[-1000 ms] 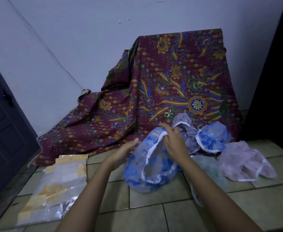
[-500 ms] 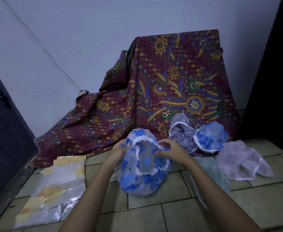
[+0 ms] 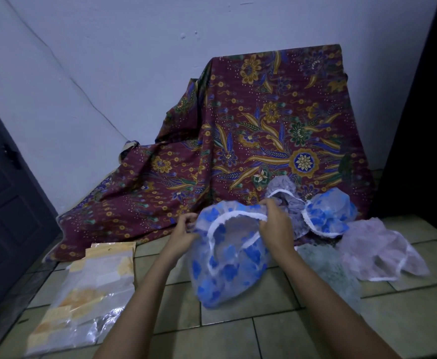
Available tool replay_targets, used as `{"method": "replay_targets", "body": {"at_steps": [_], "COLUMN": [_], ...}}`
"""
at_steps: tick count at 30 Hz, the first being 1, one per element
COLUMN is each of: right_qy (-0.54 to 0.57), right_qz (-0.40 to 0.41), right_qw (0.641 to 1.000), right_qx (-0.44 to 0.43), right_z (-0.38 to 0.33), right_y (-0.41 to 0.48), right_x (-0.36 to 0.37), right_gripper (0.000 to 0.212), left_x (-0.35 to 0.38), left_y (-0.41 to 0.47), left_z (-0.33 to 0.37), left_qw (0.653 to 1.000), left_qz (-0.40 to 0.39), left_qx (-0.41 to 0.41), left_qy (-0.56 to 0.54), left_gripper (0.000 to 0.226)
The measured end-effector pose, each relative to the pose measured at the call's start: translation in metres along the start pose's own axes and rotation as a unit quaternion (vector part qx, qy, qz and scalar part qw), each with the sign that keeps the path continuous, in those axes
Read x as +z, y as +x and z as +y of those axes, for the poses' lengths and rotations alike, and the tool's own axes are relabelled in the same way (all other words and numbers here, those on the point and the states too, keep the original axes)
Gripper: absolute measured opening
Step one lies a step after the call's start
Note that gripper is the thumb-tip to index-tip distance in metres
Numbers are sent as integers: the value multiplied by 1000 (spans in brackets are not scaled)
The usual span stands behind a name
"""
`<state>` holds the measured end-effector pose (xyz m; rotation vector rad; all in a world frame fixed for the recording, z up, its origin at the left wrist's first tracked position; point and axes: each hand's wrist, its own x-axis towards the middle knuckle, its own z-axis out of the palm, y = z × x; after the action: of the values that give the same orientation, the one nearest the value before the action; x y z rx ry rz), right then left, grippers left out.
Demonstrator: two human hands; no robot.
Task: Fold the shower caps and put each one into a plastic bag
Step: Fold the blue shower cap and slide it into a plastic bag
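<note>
Clear plastic bags (image 3: 82,294) with yellow-orange headers are lying in a loose stack on the tiled floor (image 3: 238,340) at my far left, overlapping so much that I cannot count them. My left hand (image 3: 180,235) is pinching the left edge of the blue-flowered shower cap (image 3: 227,265), though my fingertips are sinking behind the thin film and I cannot make them out. I am holding the cap just above the tiles, its white elastic rim opening towards me and its lower part blurring. My right hand (image 3: 277,229) is gripping the right side of that rim, fingers curling over it, thumb hidden. Behind my hands, a maroon patterned cloth (image 3: 251,141) is draping over something I cannot see. Just right of my right hand, a greyish cap (image 3: 284,195) and a second blue-flowered cap (image 3: 328,211) are resting against the cloth. My right forearm is covering part of a pale greenish cap (image 3: 326,270). A pink cap (image 3: 378,250) is lying crumpled at the far right.
</note>
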<state>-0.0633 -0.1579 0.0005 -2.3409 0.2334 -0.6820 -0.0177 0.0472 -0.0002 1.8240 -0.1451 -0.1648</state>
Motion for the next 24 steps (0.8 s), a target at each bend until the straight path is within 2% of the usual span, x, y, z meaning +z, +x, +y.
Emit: {"method": "replay_targets", "body": {"at_steps": [1,3,5,8,10,13,16,18,21,24], "right_qy": [26,81,112,193,265,281,214,182,108,90], "right_qz": [-20,-57,-82,-171,-219,-170,-152,-118,-53,-18], "right_qw": [999,994,988,962,937,944,964,975,989,988], "right_qx": [-17,-40,-64,-92,-66,15,41,56,88,123], "right_z": [-1,-4,-10,-16,-15,-4,4,10,12,11], "right_y": [-1,-2,-3,-5,-7,0,4,7,9,5], "right_x": [2,3,1,-4,-5,1,5,7,5,14], "right_gripper": [35,35,34,40,48,43,10,16,16,11], "left_x": [1,3,2,3,2,-3,-11,-16,-19,-15], "left_y": [-2,-4,-1,2,3,3,5,7,11,11], "left_z": [5,12,10,10,7,1,-6,-13,-26,-30], "left_qw": [999,993,987,990,993,982,971,983,999,997], "left_qz": [-48,-114,-131,-86,-32,1,11,11,15,72], "left_qx": [-7,-43,-83,-103,-88,-60,-39,-11,8,-8], "left_qy": [5,-5,-48,-44,-65,-180,-237,-184,-28,34], "left_gripper": [43,37,50,48,39,30,32,30,31,76]}}
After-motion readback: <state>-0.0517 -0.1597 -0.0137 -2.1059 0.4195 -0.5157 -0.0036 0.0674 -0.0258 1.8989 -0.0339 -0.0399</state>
